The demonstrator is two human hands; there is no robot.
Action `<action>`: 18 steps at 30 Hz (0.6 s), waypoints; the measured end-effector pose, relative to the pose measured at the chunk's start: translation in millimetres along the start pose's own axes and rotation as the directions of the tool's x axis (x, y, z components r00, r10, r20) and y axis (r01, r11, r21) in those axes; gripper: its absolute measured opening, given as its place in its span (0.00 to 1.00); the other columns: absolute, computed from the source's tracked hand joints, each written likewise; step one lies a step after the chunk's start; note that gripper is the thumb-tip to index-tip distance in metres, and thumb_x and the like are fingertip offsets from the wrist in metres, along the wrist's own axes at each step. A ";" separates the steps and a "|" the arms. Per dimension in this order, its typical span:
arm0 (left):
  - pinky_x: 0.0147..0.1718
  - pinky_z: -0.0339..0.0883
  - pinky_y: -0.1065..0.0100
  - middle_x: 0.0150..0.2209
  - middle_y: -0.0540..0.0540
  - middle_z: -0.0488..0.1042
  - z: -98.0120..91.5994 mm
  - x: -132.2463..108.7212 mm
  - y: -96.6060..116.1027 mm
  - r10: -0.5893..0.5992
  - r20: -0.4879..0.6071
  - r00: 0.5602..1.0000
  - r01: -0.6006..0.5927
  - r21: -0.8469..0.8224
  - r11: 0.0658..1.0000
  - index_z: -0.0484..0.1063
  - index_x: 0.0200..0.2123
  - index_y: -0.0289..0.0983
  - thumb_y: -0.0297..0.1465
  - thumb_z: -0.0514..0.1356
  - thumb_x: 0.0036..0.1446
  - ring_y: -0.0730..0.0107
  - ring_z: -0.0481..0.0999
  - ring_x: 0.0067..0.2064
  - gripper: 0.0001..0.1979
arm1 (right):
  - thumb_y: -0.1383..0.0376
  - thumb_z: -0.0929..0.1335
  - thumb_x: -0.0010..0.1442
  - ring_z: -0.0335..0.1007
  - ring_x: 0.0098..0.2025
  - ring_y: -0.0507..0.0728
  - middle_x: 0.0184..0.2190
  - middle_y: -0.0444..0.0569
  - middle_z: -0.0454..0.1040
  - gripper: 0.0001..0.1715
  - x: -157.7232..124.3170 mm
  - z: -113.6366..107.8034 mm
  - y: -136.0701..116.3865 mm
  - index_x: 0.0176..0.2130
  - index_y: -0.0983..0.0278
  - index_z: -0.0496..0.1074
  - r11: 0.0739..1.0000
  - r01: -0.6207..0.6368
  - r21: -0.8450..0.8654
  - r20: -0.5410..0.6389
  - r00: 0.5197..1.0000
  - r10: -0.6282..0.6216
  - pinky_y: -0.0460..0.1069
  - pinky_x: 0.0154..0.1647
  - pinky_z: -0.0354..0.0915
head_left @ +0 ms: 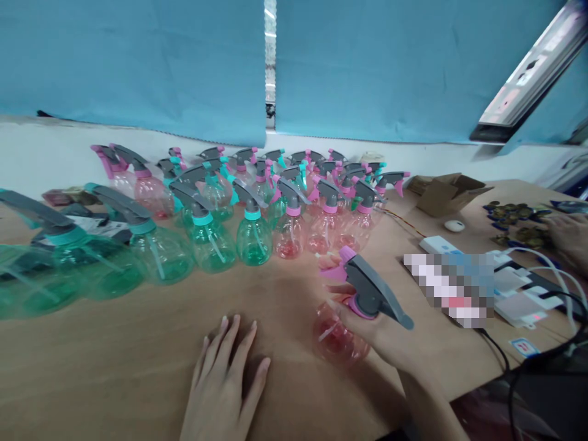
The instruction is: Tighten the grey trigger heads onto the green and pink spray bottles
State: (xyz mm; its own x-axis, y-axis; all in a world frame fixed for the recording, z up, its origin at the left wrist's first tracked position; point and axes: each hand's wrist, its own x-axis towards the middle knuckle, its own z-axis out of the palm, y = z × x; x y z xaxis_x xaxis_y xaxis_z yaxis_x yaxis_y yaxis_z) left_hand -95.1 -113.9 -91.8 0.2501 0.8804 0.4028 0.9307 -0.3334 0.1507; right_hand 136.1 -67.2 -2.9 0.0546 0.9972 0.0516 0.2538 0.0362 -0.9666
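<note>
My right hand grips a pink spray bottle by its neck, just under the grey trigger head with a pink nozzle. The bottle stands on the wooden table in front of me. Flat on the table to the left lies my left hand, fingers spread, holding nothing. Behind them stand several green spray bottles and pink spray bottles in rows across the table.
An open cardboard box sits at the back right, with a small white oval object near it. White power strips and cables lie at the right. Another person's hand rests by dark round pieces. Blue curtains hang behind.
</note>
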 end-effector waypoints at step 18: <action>0.55 0.53 0.45 0.59 0.39 0.62 1.5 1.8 1.3 -0.010 -0.028 1.000 0.010 0.004 1.000 0.62 0.56 0.36 0.38 0.48 0.62 0.52 0.58 0.61 0.21 | 0.59 0.68 0.47 0.75 0.35 0.59 0.34 0.49 0.76 0.15 0.6 -0.2 1.0 0.38 0.60 0.72 0.997 0.076 0.002 0.032 0.997 -0.076 0.56 0.40 0.72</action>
State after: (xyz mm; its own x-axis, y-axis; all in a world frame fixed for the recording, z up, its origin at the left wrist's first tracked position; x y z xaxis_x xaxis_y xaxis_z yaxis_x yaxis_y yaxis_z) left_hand -93.0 -112.2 -92.3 0.2329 0.8740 0.4264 0.9342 -0.3229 0.1515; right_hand 136.6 -66.6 -3.8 0.0038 0.9931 0.1169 0.2556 0.1121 -0.9603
